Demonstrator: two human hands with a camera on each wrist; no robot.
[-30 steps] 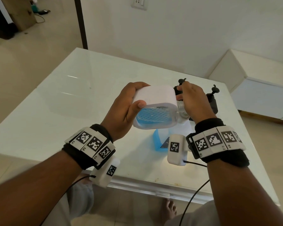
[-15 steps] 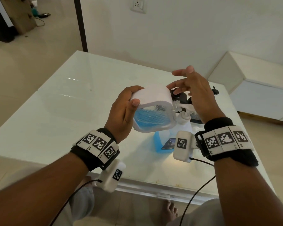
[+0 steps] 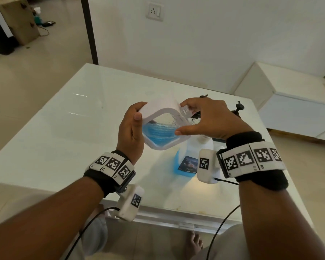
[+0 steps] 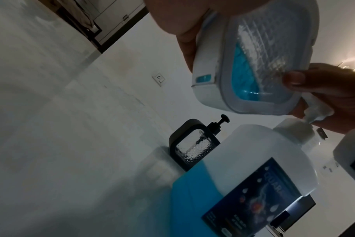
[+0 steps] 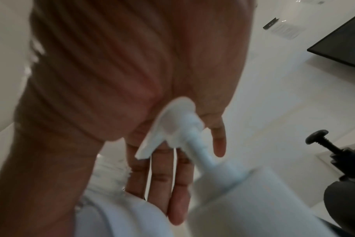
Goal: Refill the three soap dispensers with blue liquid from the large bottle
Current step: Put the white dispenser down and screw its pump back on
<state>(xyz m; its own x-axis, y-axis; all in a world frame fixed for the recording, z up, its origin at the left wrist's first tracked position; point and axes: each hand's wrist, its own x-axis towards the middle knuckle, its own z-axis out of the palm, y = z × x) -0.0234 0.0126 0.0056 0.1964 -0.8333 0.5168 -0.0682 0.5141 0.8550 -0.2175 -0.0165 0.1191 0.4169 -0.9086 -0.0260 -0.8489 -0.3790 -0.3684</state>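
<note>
A white soap dispenser, partly full of blue liquid, is held tilted above the table in my left hand, which grips its left side. My right hand holds its right corner, with fingers at the ribbed clear neck and the thumb on the front face. Below them stands the large bottle of blue liquid, whose white pump head sits just under my right palm. Two black dispensers stand behind my right hand; only their pump tops show in the head view. One black dispenser is empty.
The glossy white table has its front edge close to my wrists. A low white cabinet stands to the right, beside the wall. Cables hang from both wrist cameras. A dark flat screen shows at the right wrist view's edge.
My right hand let go of the dispenser's neck, lifted open, then came back to hold its neck corner. The left hand tilted the dispenser so the neck points up and away.
</note>
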